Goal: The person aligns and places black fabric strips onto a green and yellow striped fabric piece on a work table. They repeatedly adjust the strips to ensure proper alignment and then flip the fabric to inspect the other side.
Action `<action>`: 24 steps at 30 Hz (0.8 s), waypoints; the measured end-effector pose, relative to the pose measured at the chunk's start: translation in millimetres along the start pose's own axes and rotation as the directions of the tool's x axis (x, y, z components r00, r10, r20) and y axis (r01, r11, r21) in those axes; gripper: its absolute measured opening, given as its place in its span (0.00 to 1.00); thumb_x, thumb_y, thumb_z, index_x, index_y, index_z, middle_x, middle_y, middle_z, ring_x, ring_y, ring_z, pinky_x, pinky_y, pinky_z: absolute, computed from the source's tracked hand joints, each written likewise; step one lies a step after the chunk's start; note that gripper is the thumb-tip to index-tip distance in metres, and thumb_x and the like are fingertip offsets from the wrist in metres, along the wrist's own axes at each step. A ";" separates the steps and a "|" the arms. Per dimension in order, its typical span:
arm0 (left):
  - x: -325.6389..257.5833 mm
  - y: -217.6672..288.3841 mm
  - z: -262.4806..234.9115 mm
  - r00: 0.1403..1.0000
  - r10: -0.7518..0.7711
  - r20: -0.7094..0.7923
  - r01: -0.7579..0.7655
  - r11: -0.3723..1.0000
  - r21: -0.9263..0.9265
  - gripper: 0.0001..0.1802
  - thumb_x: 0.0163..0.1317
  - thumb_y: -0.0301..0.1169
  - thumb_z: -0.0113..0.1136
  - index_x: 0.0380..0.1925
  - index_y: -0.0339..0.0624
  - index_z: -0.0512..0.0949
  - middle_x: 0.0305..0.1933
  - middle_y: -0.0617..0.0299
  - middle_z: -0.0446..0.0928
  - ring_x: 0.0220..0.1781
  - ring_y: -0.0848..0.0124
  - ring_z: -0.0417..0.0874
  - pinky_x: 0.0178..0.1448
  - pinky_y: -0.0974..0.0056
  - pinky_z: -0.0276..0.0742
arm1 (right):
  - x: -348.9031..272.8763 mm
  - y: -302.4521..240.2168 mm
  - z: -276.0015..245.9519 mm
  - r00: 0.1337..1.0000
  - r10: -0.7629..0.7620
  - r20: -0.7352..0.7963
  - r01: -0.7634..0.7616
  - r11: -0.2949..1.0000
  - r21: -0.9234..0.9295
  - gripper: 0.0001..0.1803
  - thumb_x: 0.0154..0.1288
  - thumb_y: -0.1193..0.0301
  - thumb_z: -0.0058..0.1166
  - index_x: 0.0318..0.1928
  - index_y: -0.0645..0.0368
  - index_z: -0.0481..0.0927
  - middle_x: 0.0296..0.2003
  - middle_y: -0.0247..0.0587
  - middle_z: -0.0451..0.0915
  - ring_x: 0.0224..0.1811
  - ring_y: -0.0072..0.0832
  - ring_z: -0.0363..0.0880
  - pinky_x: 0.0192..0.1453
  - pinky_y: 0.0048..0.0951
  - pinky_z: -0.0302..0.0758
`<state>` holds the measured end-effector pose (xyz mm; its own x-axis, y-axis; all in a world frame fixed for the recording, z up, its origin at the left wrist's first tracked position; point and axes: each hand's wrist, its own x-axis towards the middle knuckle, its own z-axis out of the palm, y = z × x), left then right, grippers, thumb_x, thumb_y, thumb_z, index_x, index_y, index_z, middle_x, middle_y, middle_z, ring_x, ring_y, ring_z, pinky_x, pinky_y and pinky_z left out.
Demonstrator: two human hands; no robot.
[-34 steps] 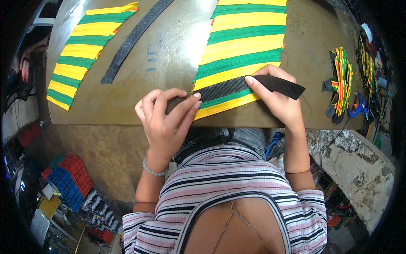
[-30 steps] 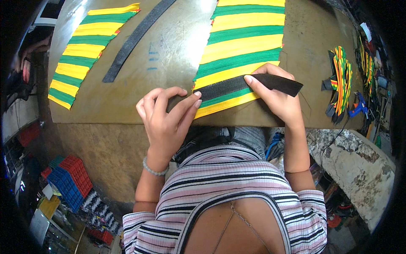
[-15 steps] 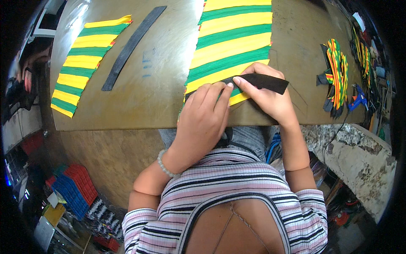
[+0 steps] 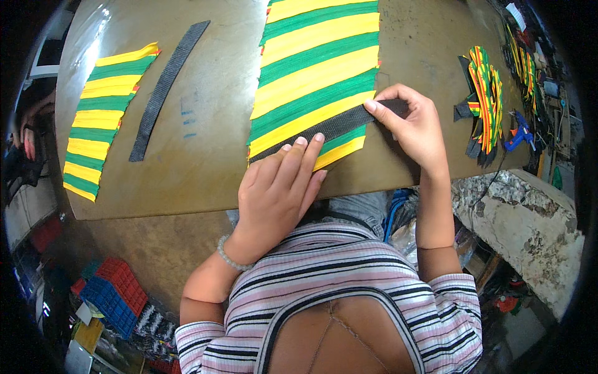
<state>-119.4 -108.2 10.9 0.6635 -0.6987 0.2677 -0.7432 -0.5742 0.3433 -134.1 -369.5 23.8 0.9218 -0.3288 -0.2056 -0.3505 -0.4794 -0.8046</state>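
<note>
On the worktop [image 4: 212, 168], a black strip [image 4: 324, 129] lies across the striped cloth [image 4: 311, 68]; the left hand [image 4: 277, 187] presses flat on it, fingers together, while the right hand [image 4: 414, 124] pinches its end.

— What colours does the big sheet [image 4: 314, 68] at the near edge of the table [image 4: 212, 112] carry?

— Broad yellow and green stripes, slanted, with a thin red trim along its right side. A black, finely textured strip [image 4: 324, 128] lies across its near end.

— And the rest of the table?

— The top is dull brown. Toward its left edge lies a second yellow-and-green striped piece [image 4: 103, 118], and beside it another black strip [image 4: 165, 87]. Near the right edge sits a bundle [image 4: 486, 100] striped green, yellow and orange, with black ends.

— The person's top?

— Pink and white stripes with black lines [image 4: 349, 293].
</note>
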 end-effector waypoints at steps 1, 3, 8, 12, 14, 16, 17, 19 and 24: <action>-0.7 -0.4 0.3 1.000 0.000 0.000 0.000 1.000 -0.008 0.28 0.65 0.40 0.67 0.66 0.49 0.79 0.55 0.63 0.79 0.50 0.67 0.80 0.53 0.62 0.75 | -0.5 1.3 1.2 1.000 -0.002 -0.007 0.002 1.000 -0.017 0.14 0.63 0.64 0.71 0.37 0.64 0.86 0.30 0.40 0.87 0.34 0.22 0.82 0.42 0.28 0.78; -1.7 -0.9 1.4 1.000 0.007 -0.017 -0.007 1.000 0.007 0.28 0.65 0.40 0.67 0.65 0.49 0.79 0.55 0.63 0.79 0.49 0.67 0.80 0.53 0.62 0.75 | -1.4 1.1 1.8 0.999 -0.030 -0.019 0.029 0.998 -0.050 0.14 0.63 0.64 0.71 0.37 0.64 0.85 0.31 0.42 0.87 0.34 0.23 0.83 0.43 0.29 0.78; -1.4 -0.3 2.5 0.999 0.012 -0.042 -0.011 1.000 0.010 0.28 0.65 0.39 0.67 0.65 0.49 0.79 0.54 0.63 0.79 0.48 0.67 0.79 0.52 0.62 0.74 | -1.9 -0.7 2.9 0.993 -0.117 -0.030 0.116 0.992 -0.051 0.14 0.63 0.65 0.70 0.37 0.64 0.85 0.33 0.43 0.87 0.35 0.25 0.84 0.42 0.29 0.78; -0.4 1.2 3.7 0.999 0.003 -0.051 -0.002 1.000 0.022 0.27 0.66 0.40 0.66 0.65 0.50 0.79 0.53 0.63 0.79 0.46 0.67 0.77 0.51 0.61 0.73 | -2.6 6.9 4.6 0.984 -0.168 -0.051 0.164 0.983 -0.089 0.13 0.63 0.65 0.70 0.36 0.64 0.85 0.32 0.44 0.86 0.34 0.27 0.84 0.41 0.30 0.78; -0.6 1.9 4.4 0.999 0.002 -0.050 0.000 0.999 0.038 0.27 0.67 0.40 0.65 0.65 0.51 0.79 0.52 0.64 0.78 0.46 0.67 0.76 0.50 0.61 0.72 | -2.9 7.7 2.4 0.982 -0.180 -0.050 0.173 0.976 -0.129 0.13 0.62 0.66 0.71 0.37 0.64 0.85 0.33 0.45 0.86 0.35 0.31 0.84 0.42 0.31 0.78; -0.4 2.1 4.8 0.999 0.007 -0.051 -0.004 0.998 0.055 0.26 0.67 0.41 0.64 0.65 0.51 0.79 0.52 0.64 0.78 0.45 0.67 0.75 0.50 0.60 0.71 | -5.2 2.0 1.3 0.976 -0.217 -0.035 0.208 0.961 -0.180 0.15 0.58 0.66 0.73 0.40 0.63 0.85 0.38 0.46 0.86 0.39 0.35 0.84 0.45 0.34 0.79; 0.0 2.5 5.0 0.999 0.002 -0.052 0.001 0.998 0.058 0.26 0.67 0.41 0.64 0.65 0.51 0.79 0.51 0.64 0.78 0.46 0.67 0.75 0.50 0.60 0.71 | -7.5 -3.4 1.9 0.966 -0.224 -0.126 0.179 0.938 -0.298 0.16 0.57 0.67 0.73 0.41 0.63 0.84 0.42 0.47 0.85 0.43 0.38 0.84 0.47 0.36 0.78; 1.0 3.8 4.7 0.998 -0.008 -0.058 0.012 0.997 0.070 0.26 0.67 0.41 0.64 0.65 0.52 0.79 0.51 0.65 0.78 0.46 0.66 0.74 0.51 0.59 0.70 | -16.5 -17.7 8.6 0.883 -0.369 -0.289 0.189 0.845 -0.501 0.19 0.55 0.68 0.73 0.45 0.62 0.83 0.50 0.50 0.83 0.50 0.42 0.82 0.52 0.39 0.78; 2.1 4.5 3.6 0.999 -0.021 -0.050 0.023 0.999 0.049 0.25 0.66 0.40 0.65 0.64 0.52 0.79 0.50 0.65 0.78 0.47 0.65 0.74 0.52 0.58 0.69 | -48.1 -32.7 48.4 0.779 -0.620 0.093 0.593 0.680 -0.432 0.23 0.69 0.70 0.60 0.63 0.62 0.79 0.66 0.52 0.77 0.72 0.48 0.72 0.77 0.49 0.65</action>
<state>-121.7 -113.8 9.7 0.6822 -0.6644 0.3053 -0.7310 -0.6103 0.3052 -158.9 -298.7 33.1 0.9507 0.1171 0.2871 0.2367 -0.8721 -0.4283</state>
